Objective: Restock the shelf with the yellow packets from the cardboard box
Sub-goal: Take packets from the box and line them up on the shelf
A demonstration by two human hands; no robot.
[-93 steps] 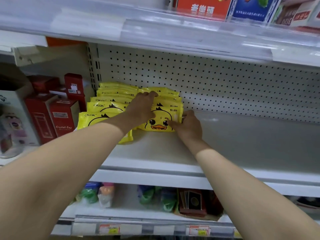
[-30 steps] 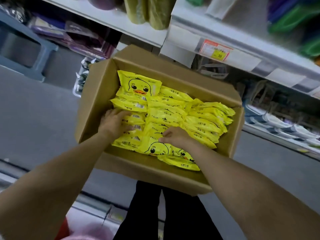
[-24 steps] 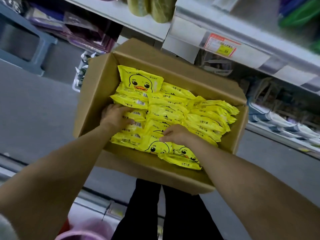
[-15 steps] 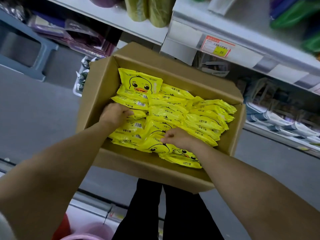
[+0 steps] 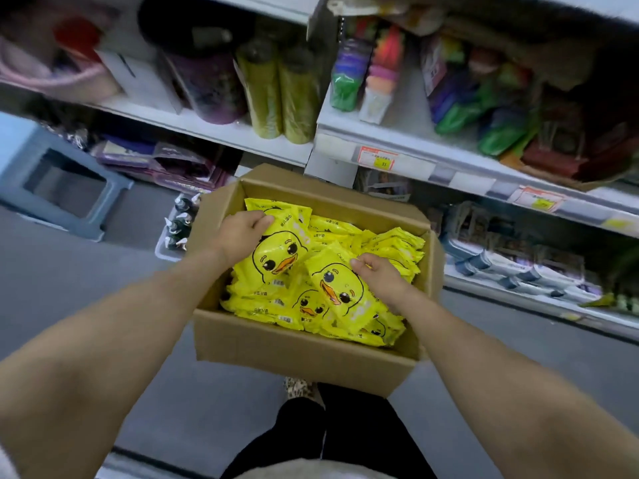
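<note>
Setting: grey floor (image 5: 69,305) is lying under the cardboard box (image 5: 294,357), beside stocked shelves (image 5: 432,169).
Left hand (image 5: 242,233): is gripping a face-up yellow packet (image 5: 276,252), its long axis running near-left to far-right.
Right hand (image 5: 380,274): is grasping a second packet (image 5: 337,293), its long axis running far-left to near-right.

Yellow duck-face packets (image 5: 262,305) fill the open cardboard box (image 5: 294,354), two tilted face-up on top.

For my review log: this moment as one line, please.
stage: pickup | left hand: holds yellow packet | right hand: holds second packet | where: over cardboard box
</note>
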